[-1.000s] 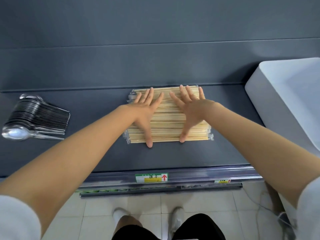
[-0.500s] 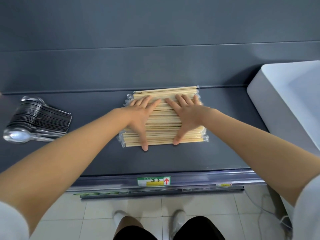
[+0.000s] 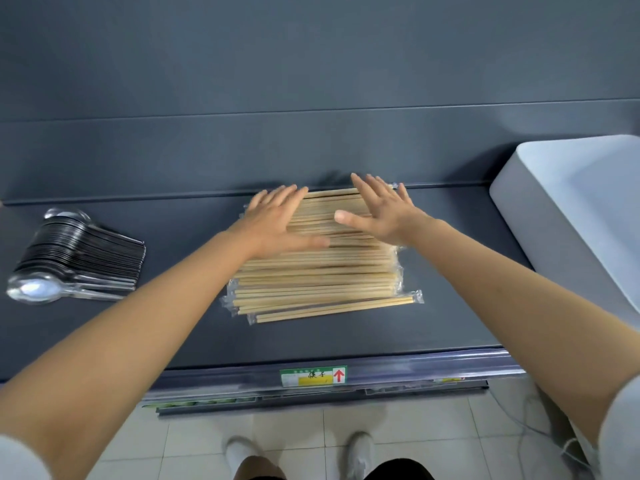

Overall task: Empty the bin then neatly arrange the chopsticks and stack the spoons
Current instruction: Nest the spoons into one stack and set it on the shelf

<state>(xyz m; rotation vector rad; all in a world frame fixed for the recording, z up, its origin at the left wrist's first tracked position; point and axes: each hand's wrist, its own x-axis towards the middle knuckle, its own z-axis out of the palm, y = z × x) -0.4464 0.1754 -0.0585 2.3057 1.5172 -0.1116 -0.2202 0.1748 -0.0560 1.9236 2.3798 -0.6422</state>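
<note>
Your left hand [image 3: 275, 220] lies flat on the far left part of the chopsticks [image 3: 322, 278]. Its fingers are straight and close together, pointing away from you, and the thumb reaches right across the sticks. Your right hand [image 3: 381, 216] lies flat on the far right part of the same pile, fingers straight and slightly fanned, thumb pointing left. The two thumbs are near each other but apart, and neither hand curls round anything. The chopsticks sit in clear wrappers in a broad pile at the middle of the dark grey shelf [image 3: 173, 327], running left to right. The nearest pair [image 3: 332, 308] lies askew and juts out to the right of the rest. The spoons [image 3: 83, 254] are nested in a stack at the left of the shelf, well apart from the pile, bowls to the left and handles to the right. The white bin [image 3: 519, 216] stands at the shelf's right end, apart from the chopsticks. A green and yellow label [image 3: 313, 375] with a red arrow sits on the shelf's front edge.
</note>
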